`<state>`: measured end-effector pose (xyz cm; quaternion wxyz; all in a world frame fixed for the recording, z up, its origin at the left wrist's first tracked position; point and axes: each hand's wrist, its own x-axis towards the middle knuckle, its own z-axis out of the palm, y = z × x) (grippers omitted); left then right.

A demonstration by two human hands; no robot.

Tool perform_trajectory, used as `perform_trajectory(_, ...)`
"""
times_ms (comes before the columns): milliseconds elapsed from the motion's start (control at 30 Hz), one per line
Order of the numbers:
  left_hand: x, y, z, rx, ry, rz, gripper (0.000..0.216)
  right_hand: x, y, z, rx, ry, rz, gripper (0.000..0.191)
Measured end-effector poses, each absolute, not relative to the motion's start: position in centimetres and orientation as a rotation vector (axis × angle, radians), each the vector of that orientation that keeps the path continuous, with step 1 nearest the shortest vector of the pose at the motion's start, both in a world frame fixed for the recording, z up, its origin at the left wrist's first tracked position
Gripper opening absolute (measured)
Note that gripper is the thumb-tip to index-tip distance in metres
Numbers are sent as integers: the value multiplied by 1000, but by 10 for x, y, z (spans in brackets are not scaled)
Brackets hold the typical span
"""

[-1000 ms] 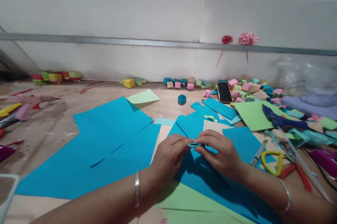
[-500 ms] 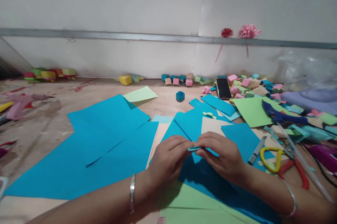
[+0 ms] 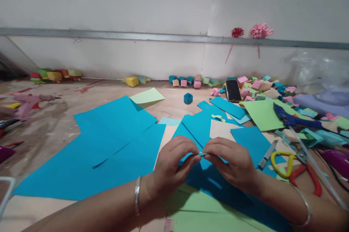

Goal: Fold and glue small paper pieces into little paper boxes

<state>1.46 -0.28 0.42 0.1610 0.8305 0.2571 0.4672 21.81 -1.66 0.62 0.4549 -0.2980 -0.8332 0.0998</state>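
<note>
Between the fingertips of both hands is a small folded blue paper strip (image 3: 201,154), mostly covered by the fingers. My left hand (image 3: 176,164) pinches its left end, and my right hand (image 3: 231,161) pinches its right end. Both hands hover over blue paper sheets (image 3: 117,159) and a light green sheet (image 3: 201,212). Farther back on the table stands a small blue folded paper box (image 3: 188,98).
Right of my hands lie a cutter knife (image 3: 268,155), scissors with yellow and red handles (image 3: 301,157), and a blue glue gun (image 3: 294,120). A phone (image 3: 233,90) rests beside a heap of small paper boxes (image 3: 256,84). A pink glue gun (image 3: 27,104) is at far left.
The folded strip has flattened between my fingers, and its looped opening no longer shows. My left fingertips have shifted slightly. The whole view has moved a little.
</note>
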Motion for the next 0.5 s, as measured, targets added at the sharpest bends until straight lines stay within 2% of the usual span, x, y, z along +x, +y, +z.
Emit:
perform_trajectory(333, 17, -3, 3, 2335, 725, 1298, 6, 220, -19, 3, -747, -2144, 128, 18)
perform_trajectory(500, 17, -3, 11, 2320, 650, 1317, 12, 218, -18, 1, -743, -2152, 115, 17)
